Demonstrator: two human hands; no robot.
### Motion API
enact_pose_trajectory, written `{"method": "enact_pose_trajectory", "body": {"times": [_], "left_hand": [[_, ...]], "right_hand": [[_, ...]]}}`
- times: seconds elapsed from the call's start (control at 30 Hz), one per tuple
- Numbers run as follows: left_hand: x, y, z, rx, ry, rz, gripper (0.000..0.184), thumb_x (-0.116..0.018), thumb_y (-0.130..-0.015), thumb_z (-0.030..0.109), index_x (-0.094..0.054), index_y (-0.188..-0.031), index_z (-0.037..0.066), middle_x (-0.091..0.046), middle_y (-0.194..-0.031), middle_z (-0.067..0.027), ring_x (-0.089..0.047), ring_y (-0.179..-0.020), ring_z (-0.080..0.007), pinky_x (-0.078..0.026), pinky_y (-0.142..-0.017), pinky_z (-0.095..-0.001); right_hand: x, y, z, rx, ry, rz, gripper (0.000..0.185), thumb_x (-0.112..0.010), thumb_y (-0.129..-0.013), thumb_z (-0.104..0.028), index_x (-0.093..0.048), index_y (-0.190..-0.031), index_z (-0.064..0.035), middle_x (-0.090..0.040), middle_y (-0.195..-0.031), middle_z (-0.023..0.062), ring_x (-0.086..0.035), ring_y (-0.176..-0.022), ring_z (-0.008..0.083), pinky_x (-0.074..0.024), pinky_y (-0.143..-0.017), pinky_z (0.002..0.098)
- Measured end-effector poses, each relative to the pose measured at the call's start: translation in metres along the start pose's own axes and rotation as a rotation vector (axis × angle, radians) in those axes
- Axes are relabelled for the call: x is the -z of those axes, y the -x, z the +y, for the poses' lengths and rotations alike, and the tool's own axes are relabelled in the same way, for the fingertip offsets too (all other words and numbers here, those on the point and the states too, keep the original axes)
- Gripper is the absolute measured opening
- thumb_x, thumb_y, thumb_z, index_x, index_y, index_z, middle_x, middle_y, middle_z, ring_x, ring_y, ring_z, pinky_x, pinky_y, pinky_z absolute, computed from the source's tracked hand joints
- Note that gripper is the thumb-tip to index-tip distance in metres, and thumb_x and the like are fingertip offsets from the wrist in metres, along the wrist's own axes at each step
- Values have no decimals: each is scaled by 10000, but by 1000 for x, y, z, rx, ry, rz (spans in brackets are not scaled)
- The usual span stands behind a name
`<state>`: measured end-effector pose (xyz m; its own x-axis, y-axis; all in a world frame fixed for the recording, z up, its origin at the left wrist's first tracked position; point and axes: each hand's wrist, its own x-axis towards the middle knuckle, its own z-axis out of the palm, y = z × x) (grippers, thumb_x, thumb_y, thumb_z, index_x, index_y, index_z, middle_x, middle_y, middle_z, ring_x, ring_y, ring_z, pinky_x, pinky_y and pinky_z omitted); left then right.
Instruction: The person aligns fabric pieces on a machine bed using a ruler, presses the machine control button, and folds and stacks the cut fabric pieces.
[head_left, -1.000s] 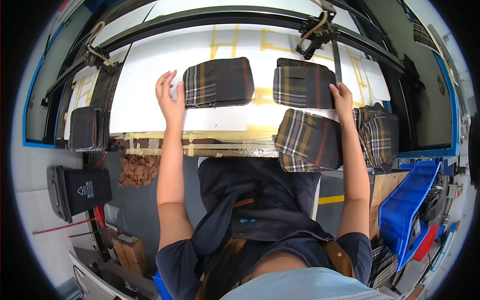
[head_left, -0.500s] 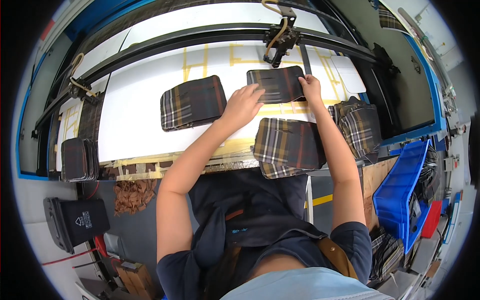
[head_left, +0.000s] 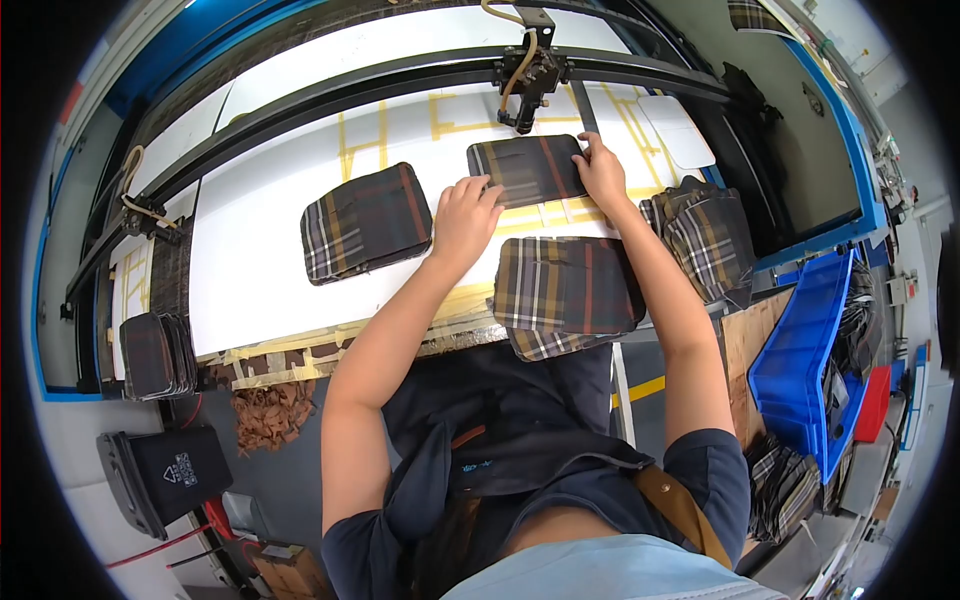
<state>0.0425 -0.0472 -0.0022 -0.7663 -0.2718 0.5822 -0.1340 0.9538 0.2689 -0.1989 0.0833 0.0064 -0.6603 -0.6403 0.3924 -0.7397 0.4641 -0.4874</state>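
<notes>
A dark plaid fabric piece (head_left: 528, 168) lies flat on the white work surface (head_left: 250, 270), between my two hands. My left hand (head_left: 468, 215) rests at its lower left edge, fingers spread. At its right edge is my right hand (head_left: 600, 170), thumb and fingers on the corner, holding that edge. To the left lies a plaid stack (head_left: 370, 222), touched by neither hand. Nearer to me, another plaid stack (head_left: 570, 288) sits at the surface's front edge, below my right forearm.
A machine head (head_left: 532, 75) hangs on a black rail above the far side. More plaid stacks stand at the right (head_left: 705, 235) and far left (head_left: 158, 355). A blue bin (head_left: 800, 370) is at lower right, a black bin (head_left: 165, 475) at lower left.
My left hand has moved right, from beside the left stack to the right-hand piece. My right hand stays at that piece's right edge. The view has shifted.
</notes>
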Motion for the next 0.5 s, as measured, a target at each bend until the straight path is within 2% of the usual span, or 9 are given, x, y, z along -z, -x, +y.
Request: {"method": "enact_pose_trajectory", "body": {"times": [0.13, 0.23, 0.33, 0.43, 0.5], "left_hand": [[-1, -1, 0, 16, -14, 11, 263, -701, -819, 149, -674, -1067, 67, -598, -1156, -93, -534, -1108, -259, -414, -930, -401], [-1, -1, 2, 37, -5, 3, 256, -661, -844, 116, -671, -1096, 68, -604, -1176, -98, -541, -1118, -269, -411, -940, -411], [-5, -1, 2, 11, 15, 12, 279, -633, -842, 64, -671, -1118, 76, -607, -1189, -102, -545, -1127, -279, -414, -948, -423], [-7, 0, 8, -112, 64, -41, 345, -629, -797, 22, -672, -1132, 92, -609, -1195, -103, -550, -1130, -285, -424, -954, -430], [-3, -3, 15, -178, 63, -86, 393, -631, -763, 9, -673, -1142, 105, -610, -1202, -103, -554, -1131, -285, -439, -950, -425]], "right_hand": [[0, -1, 3, -1, 9, -12, 344, -691, -831, -88, -576, -1153, -51, -650, -798, 128, -644, -764, 321, -490, -661, 403], [4, 3, 5, 106, 80, 90, 344, -693, -823, -87, -585, -1147, -48, -639, -863, 140, -634, -775, 318, -493, -684, 399], [25, 13, -2, 35, 125, 50, 323, -683, -815, -89, -606, -1124, -39, -639, -1014, 172, -630, -933, 344, -498, -785, 431], [41, 22, -7, -28, 68, -106, 276, -698, -803, -102, -637, -1066, -45, -630, -985, 144, -613, -930, 336, -500, -791, 425], [50, 32, -15, 226, -9, -120, 237, -702, -799, -106, -652, -1023, -48, -622, -964, 123, -603, -920, 321, -501, -798, 414]]}}
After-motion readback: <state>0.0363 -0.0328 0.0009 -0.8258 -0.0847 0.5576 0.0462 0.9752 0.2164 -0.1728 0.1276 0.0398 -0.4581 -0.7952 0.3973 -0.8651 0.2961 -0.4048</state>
